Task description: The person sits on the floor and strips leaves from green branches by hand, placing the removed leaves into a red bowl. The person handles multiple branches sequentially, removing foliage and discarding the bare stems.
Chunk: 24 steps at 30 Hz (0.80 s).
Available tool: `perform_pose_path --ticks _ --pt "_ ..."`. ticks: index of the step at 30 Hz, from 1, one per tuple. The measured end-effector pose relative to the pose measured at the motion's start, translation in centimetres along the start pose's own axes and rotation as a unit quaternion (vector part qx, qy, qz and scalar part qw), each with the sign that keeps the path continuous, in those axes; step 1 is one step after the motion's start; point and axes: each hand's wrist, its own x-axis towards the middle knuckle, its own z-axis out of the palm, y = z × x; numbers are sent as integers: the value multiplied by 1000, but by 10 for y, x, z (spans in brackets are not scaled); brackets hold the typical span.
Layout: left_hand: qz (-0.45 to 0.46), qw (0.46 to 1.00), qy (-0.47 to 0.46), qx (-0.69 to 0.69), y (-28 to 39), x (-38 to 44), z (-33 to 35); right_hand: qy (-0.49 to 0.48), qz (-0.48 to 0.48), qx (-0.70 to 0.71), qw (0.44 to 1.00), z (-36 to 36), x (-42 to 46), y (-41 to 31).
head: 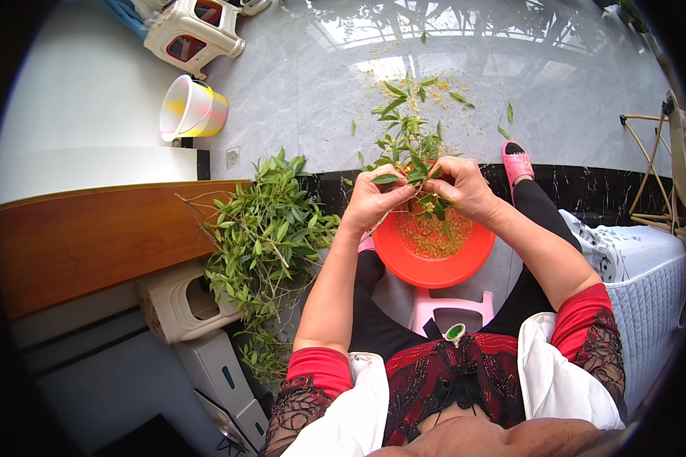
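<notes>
Both my hands are over a red plastic basin (434,276), at its far rim. Between them runs a leafy branch (403,134) with small yellow flowers, its leaves spreading away past the basin. My left hand (380,197) pinches the branch near its stem, thumb pointing right. My right hand (463,185) has its thumb and fingertips closed on the sprig at the flowers. Loose yellow-orange blossoms (437,234) cover the basin's bottom. The stem's cut end slants down beside my left wrist.
A heap of cut leafy branches (268,234) lies at my left, by a wooden board (114,237). Beyond stand a white-and-yellow bucket (200,111) and plastic stools (197,37). Fallen petals and leaves dot the tile floor (320,103). A quilted mattress (646,308) is at my right.
</notes>
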Motion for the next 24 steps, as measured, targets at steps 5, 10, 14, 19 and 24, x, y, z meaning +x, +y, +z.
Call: perform_pose_path --ticks 5,10,14,19,24 --pt "-2 1000 0 5 2 1 0 -15 24 30 999 2 -2 15" --pt "1 1000 -11 4 1 -1 -7 -38 69 142 987 6 -5 19" --pt "1 1000 -12 2 3 0 -7 -46 102 200 973 5 -6 15" --pt "11 1000 -5 7 6 -3 -8 -59 137 236 960 4 -7 -1" --pt "58 998 32 13 7 -3 -17 -63 160 234 957 -5 -7 9"
